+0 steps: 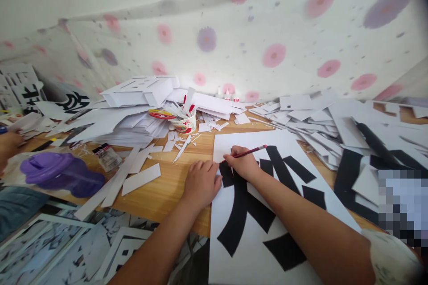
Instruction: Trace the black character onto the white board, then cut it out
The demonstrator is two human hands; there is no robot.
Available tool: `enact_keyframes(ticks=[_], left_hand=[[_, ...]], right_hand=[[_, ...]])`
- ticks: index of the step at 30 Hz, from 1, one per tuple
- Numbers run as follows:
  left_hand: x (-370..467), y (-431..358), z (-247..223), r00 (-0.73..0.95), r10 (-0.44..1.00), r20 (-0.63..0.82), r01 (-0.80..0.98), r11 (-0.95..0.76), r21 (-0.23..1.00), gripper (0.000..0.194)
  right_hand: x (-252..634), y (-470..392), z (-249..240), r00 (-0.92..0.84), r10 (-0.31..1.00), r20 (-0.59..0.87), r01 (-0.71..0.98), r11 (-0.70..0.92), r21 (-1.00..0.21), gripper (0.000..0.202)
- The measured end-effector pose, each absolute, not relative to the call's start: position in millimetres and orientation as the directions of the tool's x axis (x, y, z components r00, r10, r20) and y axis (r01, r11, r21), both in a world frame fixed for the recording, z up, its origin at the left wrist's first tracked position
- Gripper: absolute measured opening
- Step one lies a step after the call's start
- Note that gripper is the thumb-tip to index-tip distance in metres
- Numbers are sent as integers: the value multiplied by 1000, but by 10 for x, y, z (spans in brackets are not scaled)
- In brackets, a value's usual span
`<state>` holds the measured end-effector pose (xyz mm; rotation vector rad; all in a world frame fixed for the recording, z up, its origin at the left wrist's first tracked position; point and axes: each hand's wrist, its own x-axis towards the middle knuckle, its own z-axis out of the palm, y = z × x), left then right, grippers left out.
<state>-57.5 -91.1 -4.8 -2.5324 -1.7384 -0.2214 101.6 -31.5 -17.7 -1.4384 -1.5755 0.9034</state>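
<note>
A white board (pixel 240 271) lies on the wooden table in front of me, with black character-stroke cutouts (pixel 234 222) on it. My right hand (pixel 244 162) is closed round a dark red pencil (pixel 252 151), whose point is low at the board's upper left, by a small black piece (pixel 227 175). My left hand (pixel 202 183) lies palm down at the board's left edge. Its fingertips and thumb rest beside that black piece, and it grips nothing that I can see.
Behind the board stands a paper tub (pixel 186 125) of tools. White sheets (pixel 133 129) are piled to the left and more offcuts (pixel 310 116) to the right. A purple bottle (pixel 63 171) lies at the left, near another person's hand (pixel 9 144). Black pieces (pixel 347 173) sit at the right.
</note>
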Motion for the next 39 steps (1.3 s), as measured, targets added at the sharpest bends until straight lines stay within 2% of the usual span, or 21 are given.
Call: enact_keyframes(ticks=[6,29,39], left_hand=[[-589,-909,-64,361,919,160,929,-369,21,36],[-590,-890,-81,356,922,154,932,-363,19,37],[-599,-904,-92,349,924,157,934,-356,15,36]], right_hand=[[1026,-308,-183,-13,995,99,427,95,-899,29],[1106,-273,-179,27,995,94,468,70,-881,26],[1157,-248,-202,39,995,96,412,71,-908,25]])
